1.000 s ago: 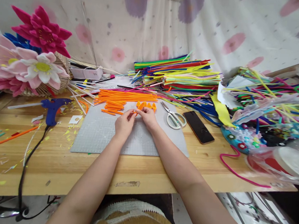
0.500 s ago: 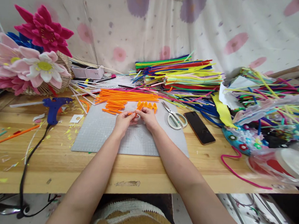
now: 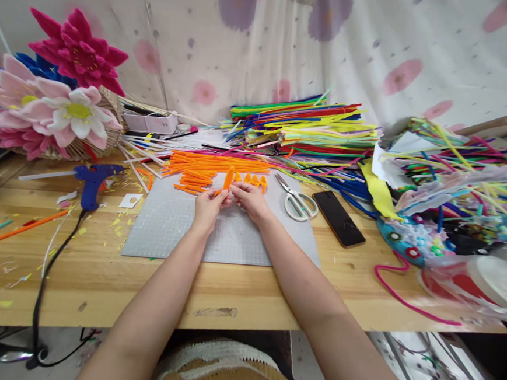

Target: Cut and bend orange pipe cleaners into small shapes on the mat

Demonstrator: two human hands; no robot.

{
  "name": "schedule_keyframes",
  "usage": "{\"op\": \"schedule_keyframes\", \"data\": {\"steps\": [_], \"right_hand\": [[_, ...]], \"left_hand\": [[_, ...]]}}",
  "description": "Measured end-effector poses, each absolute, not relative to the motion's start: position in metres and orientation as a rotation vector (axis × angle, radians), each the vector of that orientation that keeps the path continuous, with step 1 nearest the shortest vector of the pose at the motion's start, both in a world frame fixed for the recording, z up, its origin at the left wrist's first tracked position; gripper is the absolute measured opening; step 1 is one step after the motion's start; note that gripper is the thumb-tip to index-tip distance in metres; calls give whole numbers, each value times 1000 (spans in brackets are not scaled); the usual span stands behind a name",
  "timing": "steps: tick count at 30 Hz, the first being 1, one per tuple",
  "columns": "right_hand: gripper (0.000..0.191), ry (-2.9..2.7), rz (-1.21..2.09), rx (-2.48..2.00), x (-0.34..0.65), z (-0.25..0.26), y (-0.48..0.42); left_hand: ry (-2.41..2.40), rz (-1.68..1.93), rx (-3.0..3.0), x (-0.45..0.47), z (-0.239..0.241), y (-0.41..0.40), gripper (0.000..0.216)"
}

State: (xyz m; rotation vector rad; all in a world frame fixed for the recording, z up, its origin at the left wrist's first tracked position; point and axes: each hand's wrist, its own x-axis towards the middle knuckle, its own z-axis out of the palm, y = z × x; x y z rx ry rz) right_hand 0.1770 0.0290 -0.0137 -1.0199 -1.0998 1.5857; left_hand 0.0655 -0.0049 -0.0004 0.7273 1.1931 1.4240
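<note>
Over the grey cutting mat (image 3: 166, 230), my left hand (image 3: 209, 206) pinches an orange pipe cleaner petal (image 3: 228, 178), whose folded loop stands upright above the fingers. Close beside it, my right hand (image 3: 249, 200) is closed at the petal's lower end, its fingertips nearly meeting those of the left; the exact grip is partly hidden. Just behind my right hand lie several bent orange pipe cleaner pieces (image 3: 254, 181) in a row. Short orange pipe cleaners (image 3: 193, 180) are piled behind my left hand, with longer orange pipe cleaners (image 3: 220, 164) further back.
White-handled scissors (image 3: 298, 204) and a black phone (image 3: 338, 217) lie to the right. A blue glue gun (image 3: 91, 183) with a black cord sits left. Colourful pipe cleaner bundles (image 3: 320, 128) line the back. Fuzzy flowers (image 3: 80, 53) stand at the left; a plastic-wrapped tub (image 3: 483, 281) sits right.
The orange petal has turned upright and now shows above my left fingers. My hands stay over the same part of the mat. The view has shifted slightly.
</note>
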Motion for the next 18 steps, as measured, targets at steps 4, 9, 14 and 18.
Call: {"op": "schedule_keyframes", "data": {"steps": [4,9,14,18], "right_hand": [[32,-1160,1560,-997,176,-14,28],[32,-1116,1607,-979,179,-12,28],[34,-1154,1835,-880,186,-6,26],[38,-1123,1781,-925,184,-4,25]], "left_hand": [[1186,1394,745,66,0,-6,20],[1143,1317,742,62,2,-9,19],[1043,1175,731,56,1,-8,12],[1027,1087,676,55,3,-7,8]]}}
